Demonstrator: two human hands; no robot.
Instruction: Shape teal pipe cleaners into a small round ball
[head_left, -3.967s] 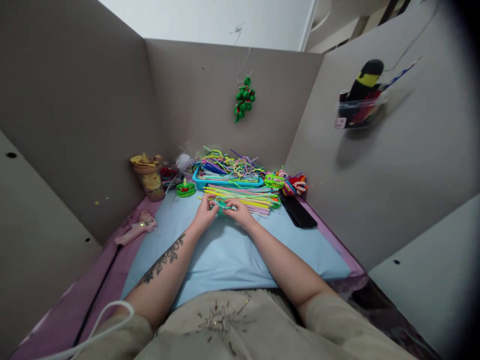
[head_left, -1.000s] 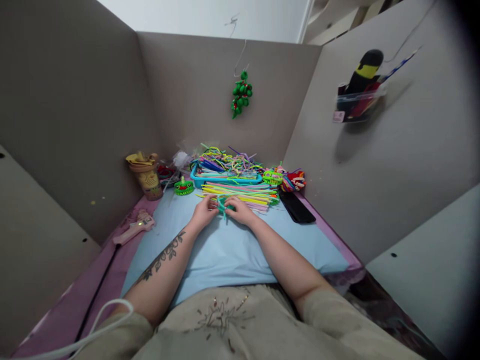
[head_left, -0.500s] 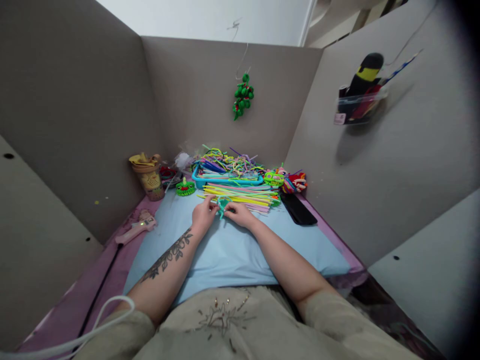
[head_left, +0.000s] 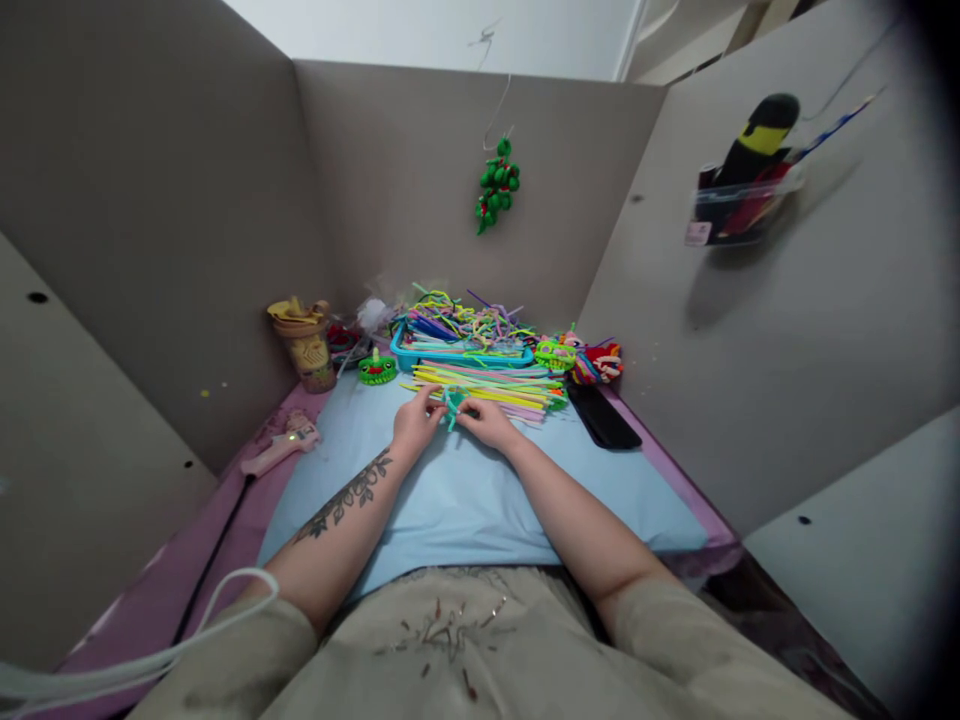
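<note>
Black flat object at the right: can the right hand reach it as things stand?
Probably yes: blue sheet lies between the right hand and the black flat object, nothing apparently blocking, though that hand holds the teal piece.

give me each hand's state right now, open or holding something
Left hand: closed, holding one side of the teal piece.
Right hand: closed, holding the other side of the same piece.

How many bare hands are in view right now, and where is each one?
2. The left hand grips the left side of the small teal fuzzy-wire piece; the right hand grips its right side. No other hand shows.
</note>
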